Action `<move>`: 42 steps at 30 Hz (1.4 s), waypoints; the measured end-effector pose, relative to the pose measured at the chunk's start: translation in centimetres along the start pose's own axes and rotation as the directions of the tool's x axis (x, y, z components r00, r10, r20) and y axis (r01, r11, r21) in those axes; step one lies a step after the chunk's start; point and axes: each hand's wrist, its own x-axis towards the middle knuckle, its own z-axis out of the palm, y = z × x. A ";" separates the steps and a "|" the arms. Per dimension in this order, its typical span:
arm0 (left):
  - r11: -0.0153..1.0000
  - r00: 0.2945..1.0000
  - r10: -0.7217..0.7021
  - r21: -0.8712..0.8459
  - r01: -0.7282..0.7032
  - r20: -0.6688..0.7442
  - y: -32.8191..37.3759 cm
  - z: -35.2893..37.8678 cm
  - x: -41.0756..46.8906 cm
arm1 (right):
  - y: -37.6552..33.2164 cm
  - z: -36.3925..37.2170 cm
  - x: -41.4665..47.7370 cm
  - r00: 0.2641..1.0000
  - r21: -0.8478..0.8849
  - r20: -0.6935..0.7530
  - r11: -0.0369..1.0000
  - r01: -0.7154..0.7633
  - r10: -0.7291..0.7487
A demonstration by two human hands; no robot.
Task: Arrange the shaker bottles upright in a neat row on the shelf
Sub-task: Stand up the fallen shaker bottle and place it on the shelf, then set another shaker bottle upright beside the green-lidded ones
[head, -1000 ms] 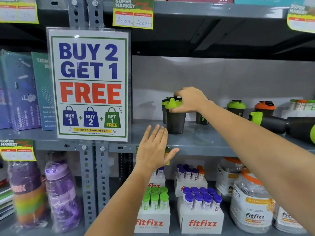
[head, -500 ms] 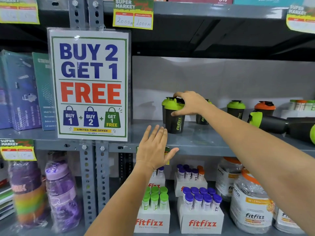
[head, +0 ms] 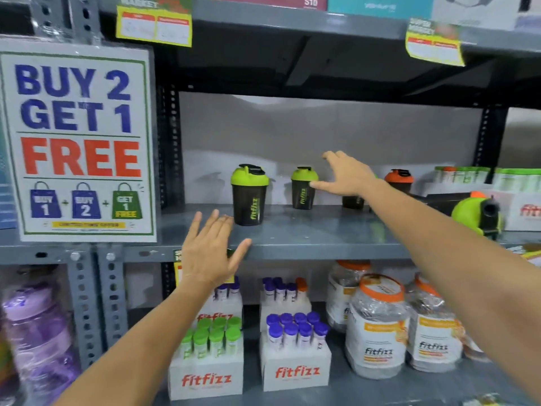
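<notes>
1. Right hand (head: 347, 174), middle of the frame, is spread open and gripping nothing; its fingertips sit right at the green lid of the second shaker (head: 304, 187), can't tell if they touch.
2. Left hand (head: 212, 249) is flat and empty at the front lip of the shelf (head: 307, 244), lower centre.
3. First shaker (head: 249, 194) stands upright left of centre. An orange-lidded shaker (head: 399, 180) stands further right, and a big tipped-over bottle (head: 477, 215) lies at the right edge.
4. These look like light, empty, stiff plastic. I'd grab round the body, not the flip cap.
</notes>
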 end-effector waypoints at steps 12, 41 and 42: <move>0.996 0.990 0.071 -0.069 -0.063 0.124 18.2 3.4 4.2 | 17.5 2.9 -1.1 0.931 -0.205 0.098 0.923 -0.326 0.351; 0.997 0.994 0.074 0.004 -0.074 -0.083 17.9 4.5 3.4 | 5.8 6.0 0.8 0.937 0.725 0.292 0.595 -0.347 0.191; 0.997 0.994 0.077 0.005 -0.077 -0.081 17.9 4.5 3.5 | 6.0 5.4 1.1 0.947 0.741 0.199 0.593 -0.314 0.253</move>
